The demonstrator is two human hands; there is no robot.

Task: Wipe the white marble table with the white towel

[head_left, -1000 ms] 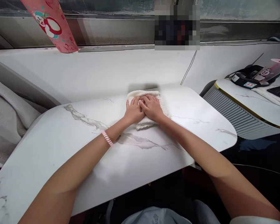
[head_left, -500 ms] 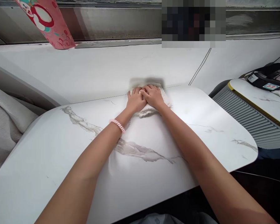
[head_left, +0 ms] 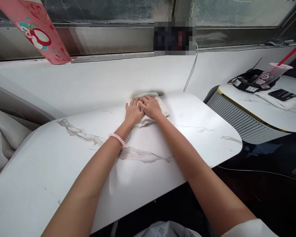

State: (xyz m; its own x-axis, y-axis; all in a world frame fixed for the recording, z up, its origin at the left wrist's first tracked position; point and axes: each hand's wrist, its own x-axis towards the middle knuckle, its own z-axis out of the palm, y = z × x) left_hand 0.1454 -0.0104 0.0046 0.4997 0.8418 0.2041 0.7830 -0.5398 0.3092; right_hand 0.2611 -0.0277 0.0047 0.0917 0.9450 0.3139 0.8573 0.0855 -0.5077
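Table: while both forearms reach out across it, the marble-look white table [head_left: 143,177] shows grey veining between them.
Wristband: pink coil [head_left: 117,139], left wrist.
Left hand [head_left: 134,113]: flat on the cloth, fingers extended toward the wall, slightly spread, little finger set apart; thumb unclear.
Right hand [head_left: 151,107]: flat beside it, fingers extended the same way, nearly together; thumb laps over the left.
Cloth [head_left: 146,121]: white, under both palms, at the table's far edge against the wall [head_left: 113,79]. Far edge roughly along the wall, frayed near edge toward the person. Long axis: can't tell, hands cover the middle.
Side table [head_left: 249,102]: right, carries a cup [head_left: 273,74] with red straw and a phone [head_left: 282,94].
Ledge: pink printed container [head_left: 39,36], far left, below the window [head_left: 108,11].
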